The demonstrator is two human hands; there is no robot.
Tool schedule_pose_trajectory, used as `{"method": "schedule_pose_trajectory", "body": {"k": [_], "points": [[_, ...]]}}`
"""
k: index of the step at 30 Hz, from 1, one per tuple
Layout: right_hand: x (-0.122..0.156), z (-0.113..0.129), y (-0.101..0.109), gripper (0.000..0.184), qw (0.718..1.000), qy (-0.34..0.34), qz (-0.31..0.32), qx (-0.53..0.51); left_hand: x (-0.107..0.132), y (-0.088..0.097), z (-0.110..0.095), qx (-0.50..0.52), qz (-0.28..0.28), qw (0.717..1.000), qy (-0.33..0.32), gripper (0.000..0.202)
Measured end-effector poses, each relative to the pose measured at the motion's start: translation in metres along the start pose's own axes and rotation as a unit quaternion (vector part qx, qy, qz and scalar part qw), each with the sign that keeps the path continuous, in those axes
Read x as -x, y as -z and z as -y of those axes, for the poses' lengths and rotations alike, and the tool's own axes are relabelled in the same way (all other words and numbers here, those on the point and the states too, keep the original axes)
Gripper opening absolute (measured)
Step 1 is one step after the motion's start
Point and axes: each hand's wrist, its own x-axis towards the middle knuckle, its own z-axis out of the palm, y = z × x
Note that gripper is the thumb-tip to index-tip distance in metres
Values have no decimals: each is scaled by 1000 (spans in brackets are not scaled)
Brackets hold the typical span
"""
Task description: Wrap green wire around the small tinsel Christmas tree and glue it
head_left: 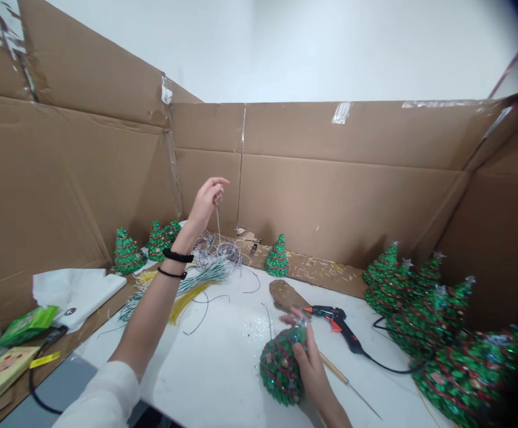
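In the head view, the left hand [209, 195] pinches a thin grey strand [218, 223] rising from a tangled wire heap [214, 246], while the right hand [313, 362] grips one green, red-garlanded tinsel tree [280, 370], tilted low over the white tabletop [214, 374]. Drawing out a strand seems the step in hand, and the next move calls for freeing it without snagging. Around them stand three similar trees at left [128, 252], one at the back [277, 258], at least five at right [386, 273], plus one black-and-orange glue gun [348, 334] and one wooden-handled awl [335, 368].

A craft workshop; cardboard walls [330, 196], glue gun [348, 334], tangled strands [217, 248], standing tinsel trees [413, 321].
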Motion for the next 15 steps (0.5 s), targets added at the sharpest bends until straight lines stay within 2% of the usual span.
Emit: {"method": "schedule_pose_trajectory", "body": {"k": [2,4,5,7,8,10,12,15], "points": [[-5,21,1,55,989,90,-117,-8,17,-2,-3,-11,58,998,32,17],[-17,54,-1,47,965,151,-214,-1,35,-9,-2,-29,108,992,51,18],[-25,74,-4,43,964,164,-209,24,43,-14,-3,-36,138,988,58,17],[-49,109,-12,42,979,154,-107,79,58,-26,-6,-46,216,973,71,15],[-63,123,-18,47,987,124,-56,86,64,-32,-9,-52,258,962,79,14],[-92,137,-29,53,994,74,54,63,75,-43,-14,-65,311,943,93,12],[-114,137,-38,48,993,46,108,15,82,-49,-13,-68,318,941,95,9],[-129,126,-45,39,992,46,121,7,89,-50,-4,-33,293,950,103,6]]}}
